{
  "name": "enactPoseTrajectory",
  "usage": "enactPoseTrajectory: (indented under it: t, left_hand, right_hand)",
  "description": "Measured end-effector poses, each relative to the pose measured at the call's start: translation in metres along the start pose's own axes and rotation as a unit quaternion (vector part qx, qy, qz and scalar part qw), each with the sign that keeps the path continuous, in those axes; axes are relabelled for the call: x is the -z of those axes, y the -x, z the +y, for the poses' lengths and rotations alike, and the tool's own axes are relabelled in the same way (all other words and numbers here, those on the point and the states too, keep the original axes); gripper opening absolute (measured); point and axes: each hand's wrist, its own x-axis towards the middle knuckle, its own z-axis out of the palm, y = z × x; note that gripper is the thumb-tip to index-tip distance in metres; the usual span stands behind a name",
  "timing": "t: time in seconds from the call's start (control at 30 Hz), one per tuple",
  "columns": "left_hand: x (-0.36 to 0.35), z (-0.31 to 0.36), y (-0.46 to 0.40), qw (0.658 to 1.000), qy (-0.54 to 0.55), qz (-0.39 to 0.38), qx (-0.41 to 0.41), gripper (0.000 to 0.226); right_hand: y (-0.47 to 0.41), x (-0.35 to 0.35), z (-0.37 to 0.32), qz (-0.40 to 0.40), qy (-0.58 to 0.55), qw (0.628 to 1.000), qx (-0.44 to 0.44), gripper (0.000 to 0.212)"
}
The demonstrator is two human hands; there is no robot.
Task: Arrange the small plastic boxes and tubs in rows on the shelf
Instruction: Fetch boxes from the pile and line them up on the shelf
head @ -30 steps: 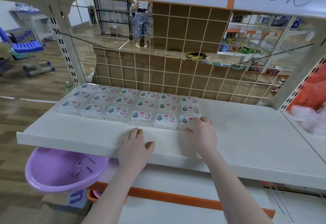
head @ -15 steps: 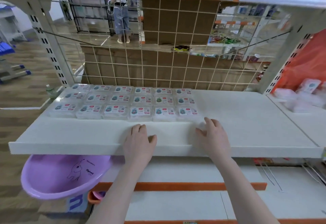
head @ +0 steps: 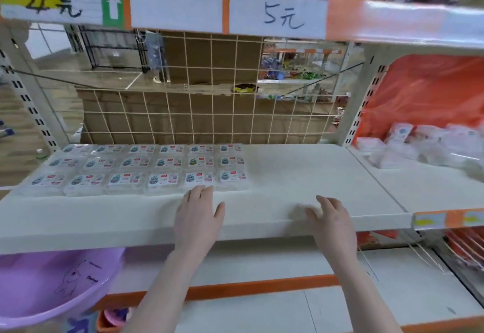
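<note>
White shelf (head: pixel 301 175), front edge toward the viewer; small clear plastic boxes (head: pixel 141 167) with printed labels sit on its left half in three rows of six, edges touching, the right half of the board bare; left hand (head: pixel 199 214) lies flat on the front of the shelf, fingers straight and together, fingertips just at the near edge of the front row, holding nothing; right hand (head: pixel 332 217) is over the front lip further right, fingers loosely spread and relaxed, blurred, holding nothing, well apart from the boxes; wire grid panel (head: pixel 209 112) closes the back of the shelf, brown cardboard behind it; price strip (head: pixel 277 15) above reads "5元", another at left "4元"; on the neighbouring shelf to the right, a loose heap of more clear packs (head: pixel 429 146) before an orange bag (head: pixel 429 91), blurred; purple basin (head: pixel 49 285) below the shelf at lower left; a person's legs seen far off through the grid.
</note>
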Motion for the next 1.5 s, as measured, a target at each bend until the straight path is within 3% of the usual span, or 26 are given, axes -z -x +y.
enactPoseTrajectory:
  t: [0.63, 1.17, 1.5]
  left_hand:
    - [-0.104, 0.293, -0.020, 0.989, -0.012, -0.072, -0.130, 0.051]
    - [-0.172, 0.400, -0.108, 0.976, 0.015, -0.094, -0.195, 0.048]
    - [-0.220, 0.447, -0.144, 0.963, -0.017, -0.148, -0.224, 0.053]
  right_hand:
    - [-0.091, 0.126, 0.251, 0.059, 0.083, 0.995, -0.003, 0.035]
    - [-0.185, 0.128, 0.318, 0.060, 0.095, 0.993, -0.018, 0.040]
    - [-0.228, 0.139, 0.357, 0.085, 0.098, 0.991, -0.010, 0.029]
